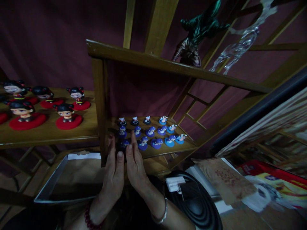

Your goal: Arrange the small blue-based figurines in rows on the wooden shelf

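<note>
Both hands raised at the shelf's front edge.
Left hand (114,174) and right hand (134,164) are held flat, open, gripping nothing; blue figurines (153,134) on the wooden shelf (153,152) are already ranked in three rows, front-left one unsettled.

Small figurines (153,135) are set in rows on the lower shelf (168,150); larger dolls (45,107) are placed left.

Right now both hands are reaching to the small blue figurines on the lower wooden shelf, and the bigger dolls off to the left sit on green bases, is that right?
Not quite. The head view shows the bigger dolls on red bases, not green. The rest holds: the left hand and right hand reach to the small blue figurines on the lower wooden shelf.
</note>
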Available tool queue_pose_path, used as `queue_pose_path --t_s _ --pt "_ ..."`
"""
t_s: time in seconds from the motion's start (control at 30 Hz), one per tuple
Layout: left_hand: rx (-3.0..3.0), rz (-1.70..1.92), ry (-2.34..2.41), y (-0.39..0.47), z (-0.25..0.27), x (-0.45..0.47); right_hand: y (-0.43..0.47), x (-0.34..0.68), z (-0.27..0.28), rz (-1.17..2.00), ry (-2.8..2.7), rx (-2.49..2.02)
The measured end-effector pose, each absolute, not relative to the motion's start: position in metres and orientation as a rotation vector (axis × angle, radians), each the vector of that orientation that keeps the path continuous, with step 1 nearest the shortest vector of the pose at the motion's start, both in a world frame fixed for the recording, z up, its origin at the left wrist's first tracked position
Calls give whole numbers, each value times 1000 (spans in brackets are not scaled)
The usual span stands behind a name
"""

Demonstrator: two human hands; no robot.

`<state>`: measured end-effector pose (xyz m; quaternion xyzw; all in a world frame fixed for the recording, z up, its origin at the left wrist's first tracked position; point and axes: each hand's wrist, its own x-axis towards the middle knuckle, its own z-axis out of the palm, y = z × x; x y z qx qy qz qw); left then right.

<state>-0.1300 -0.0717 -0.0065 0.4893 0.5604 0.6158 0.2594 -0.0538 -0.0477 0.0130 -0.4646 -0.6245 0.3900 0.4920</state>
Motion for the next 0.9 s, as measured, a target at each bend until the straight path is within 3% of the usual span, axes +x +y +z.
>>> queue_pose_path --t_s 0.4,0.73,0.9 --pt "1049 1651 1507 -38 17 -131 -28 -56 28 981 -1503 -1114" --pt "1006 1606 1537 -11 14 -141 39 -25 79 303 -1981 -988" --pt "1014 1687 1516 -2 7 -140 69 -8 101 273 -2187 -1253"
